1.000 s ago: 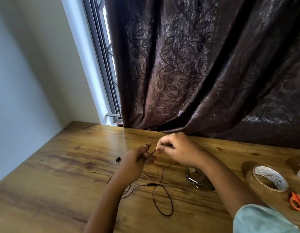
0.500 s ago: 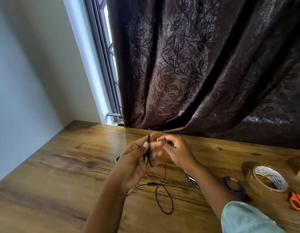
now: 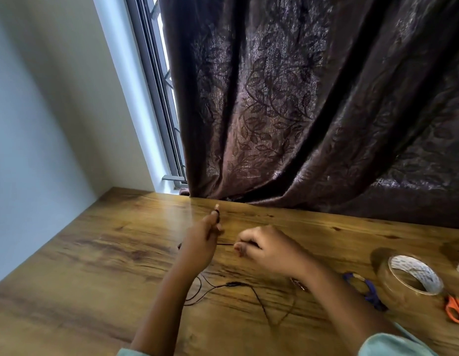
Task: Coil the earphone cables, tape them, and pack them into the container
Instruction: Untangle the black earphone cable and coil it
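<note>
I work on the wooden tabletop (image 3: 100, 273), in front of the dark curtain (image 3: 313, 111), and I judge that I am in the coiling step: the black earphone cable (image 3: 238, 284) is wound around the raised fingers of my left hand (image 3: 201, 242), and my right hand (image 3: 268, 249) is closed in a pinch on the short stretch of it that runs between the two hands. The rest of the cable lies loose on the tabletop just below my wrists. To do this well I should keep a light tension, lay each turn beside the one before, and let the slack slide up without a knot. At my right the tape roll (image 3: 409, 280) stands near, with the orange scissors (image 3: 455, 310) just beside it, and a blue thing (image 3: 369, 291) which I cannot identify lies by my right forearm. The container I cannot see for sure. Nothing blocks the winding, I think; only the loose loops could catch under my arm.
</note>
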